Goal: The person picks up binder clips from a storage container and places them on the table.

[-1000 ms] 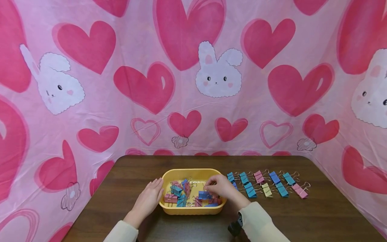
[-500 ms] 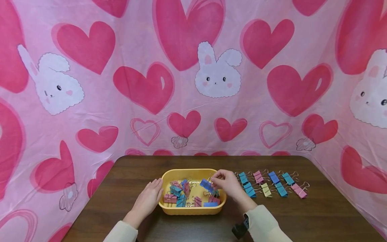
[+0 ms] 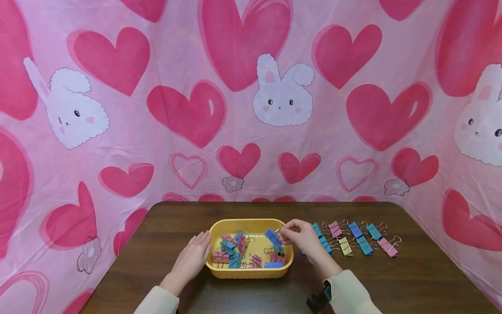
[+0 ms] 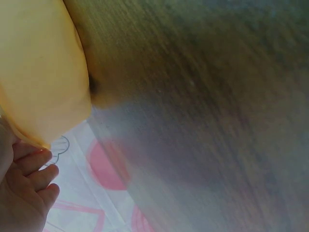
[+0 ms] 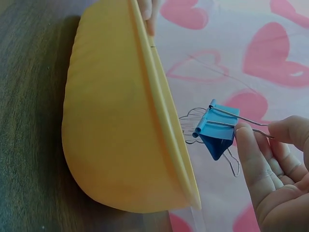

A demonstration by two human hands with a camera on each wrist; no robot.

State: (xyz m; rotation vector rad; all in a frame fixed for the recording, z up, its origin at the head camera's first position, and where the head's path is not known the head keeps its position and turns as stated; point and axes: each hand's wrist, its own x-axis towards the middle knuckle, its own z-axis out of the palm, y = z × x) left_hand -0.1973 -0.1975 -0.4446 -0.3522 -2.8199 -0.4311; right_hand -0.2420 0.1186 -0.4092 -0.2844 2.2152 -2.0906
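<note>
My right hand [image 3: 303, 240] pinches a blue binder clip [image 3: 273, 237] by a wire handle, over the right end of the yellow tray [image 3: 247, 274]. In the right wrist view, thumb and fingers grip one handle of the binder clip [image 5: 219, 124], whose body tilts above the rim level. The other handle hangs free. My left hand [image 3: 191, 257] rests with extended fingers against the tray's left rim; the left wrist view shows its fingertips at the rim. Inside the tray lie several pink, teal and blue clips, among them a teal clip [image 3: 235, 260] and a pink clip [image 3: 256, 261].
Right of the tray, two rows of binder clips lie on the dark wooden table [image 3: 423, 279], including a yellow clip [image 3: 346, 247], a blue clip [image 3: 355, 230] and a pink clip [image 3: 388, 247]. My right forearm partly covers the nearest ones. A pink heart-patterned cloth [image 3: 329, 131] hangs behind the table.
My right hand has lifted the blue binder clip from the other clips in the tray and moved it right, toward the tray's right rim. The left hand has stayed on the left rim.
</note>
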